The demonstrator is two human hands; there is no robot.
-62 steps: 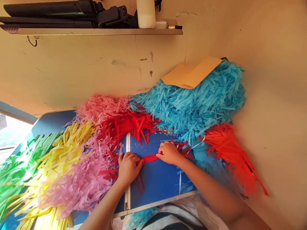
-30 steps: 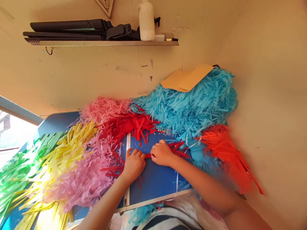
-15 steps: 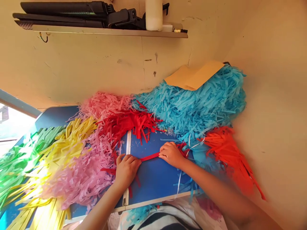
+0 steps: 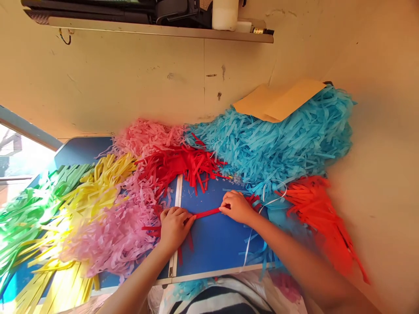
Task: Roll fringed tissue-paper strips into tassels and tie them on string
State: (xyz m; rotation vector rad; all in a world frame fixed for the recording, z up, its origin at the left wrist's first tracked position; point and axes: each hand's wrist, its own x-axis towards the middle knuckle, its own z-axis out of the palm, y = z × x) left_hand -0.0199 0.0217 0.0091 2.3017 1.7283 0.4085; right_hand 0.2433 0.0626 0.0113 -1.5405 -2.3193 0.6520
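A narrow red paper strip (image 4: 208,213) stretches between my two hands, low over the blue table (image 4: 209,244). Its left end is pinched in my left hand (image 4: 176,223), and red fringe ends stick out beside and below that hand. My right hand (image 4: 236,206) is closed on the right part, with more red fringe showing behind it. Beyond my hands lies a pile of red fringe (image 4: 183,168). Lilac fringe (image 4: 121,235) is left of my left hand. A white string (image 4: 248,244) runs down just right of my right hand.
Blue fringe (image 4: 278,139) is heaped at the back right under an orange sheet (image 4: 279,102). Orange-red fringe (image 4: 319,209) lies at the right, with pink (image 4: 147,137), yellow (image 4: 94,187) and green (image 4: 42,209) fringe at the left. A shelf (image 4: 163,29) holds black items and a white container.
The view has shifted slightly, so the shelf sits higher and the piles farther right. Both hands still hold the red strip in nearly the same pose, with small finger movements.
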